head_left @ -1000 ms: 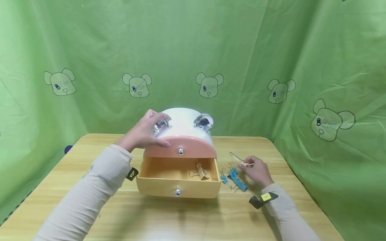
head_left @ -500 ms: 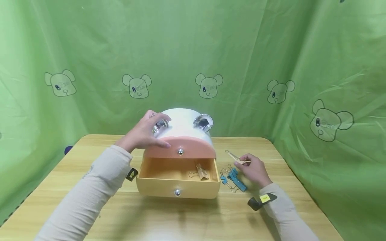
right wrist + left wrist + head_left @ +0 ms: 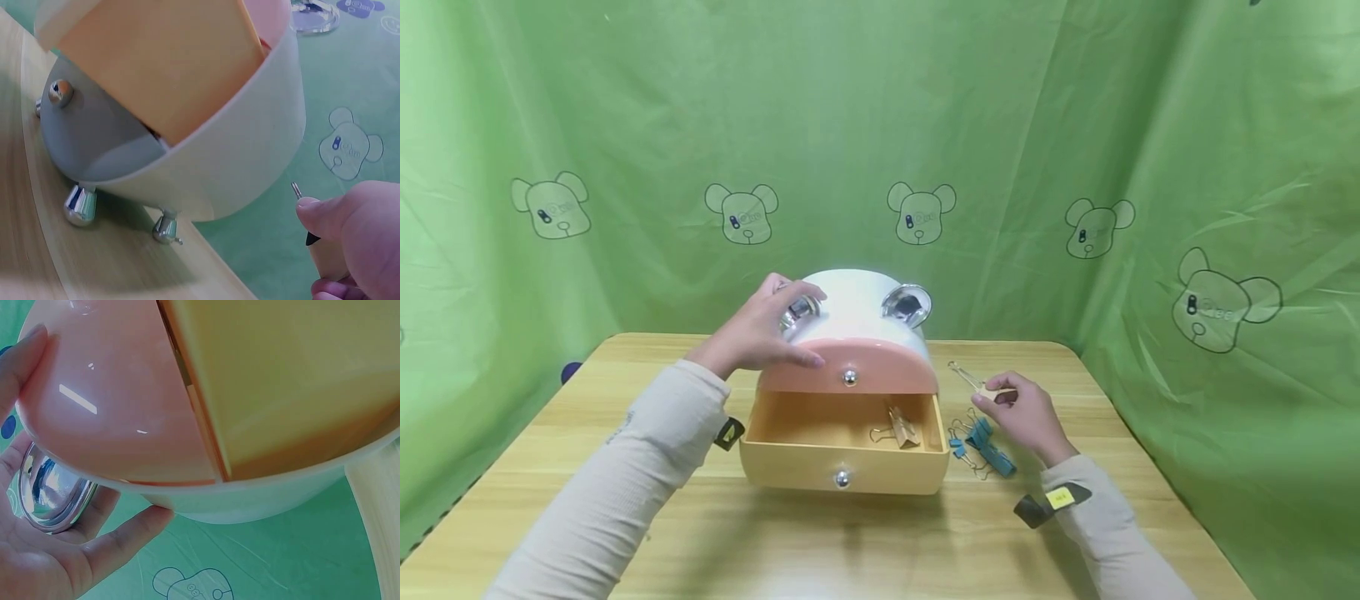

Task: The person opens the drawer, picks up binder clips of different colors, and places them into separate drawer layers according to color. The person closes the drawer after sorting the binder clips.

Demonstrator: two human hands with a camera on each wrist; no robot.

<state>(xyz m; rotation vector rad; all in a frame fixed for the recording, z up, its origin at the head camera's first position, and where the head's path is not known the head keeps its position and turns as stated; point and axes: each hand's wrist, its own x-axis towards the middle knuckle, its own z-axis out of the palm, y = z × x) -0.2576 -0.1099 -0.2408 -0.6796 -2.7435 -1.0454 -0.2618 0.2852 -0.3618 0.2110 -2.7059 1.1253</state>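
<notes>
A white drawer box (image 3: 853, 304) with silver ears stands on the table, its pink upper drawer (image 3: 887, 367) closed and its yellow drawer (image 3: 782, 467) pulled out. My left hand (image 3: 752, 333) grips the box around the left silver ear (image 3: 53, 494), thumb on the pink front, fingers behind. To the right of the box, my right hand (image 3: 1030, 417) pinches a gold binder clip (image 3: 987, 392), whose wire handle points up and left. Another gold binder clip (image 3: 905, 431) lies in the yellow drawer. Several blue binder clips (image 3: 997, 459) lie below my right hand.
The wooden table (image 3: 850, 550) carries everything. A green curtain (image 3: 820, 100) printed with bear heads hangs behind and at both sides. Silver feet (image 3: 81, 205) hold the drawer box up, and a grey lower drawer (image 3: 106, 131) sits under the yellow one.
My right hand has moved up and to the left with the gold binder clip, nearer the drawer box. My left hand, the box and the clip in the drawer have stayed put.
</notes>
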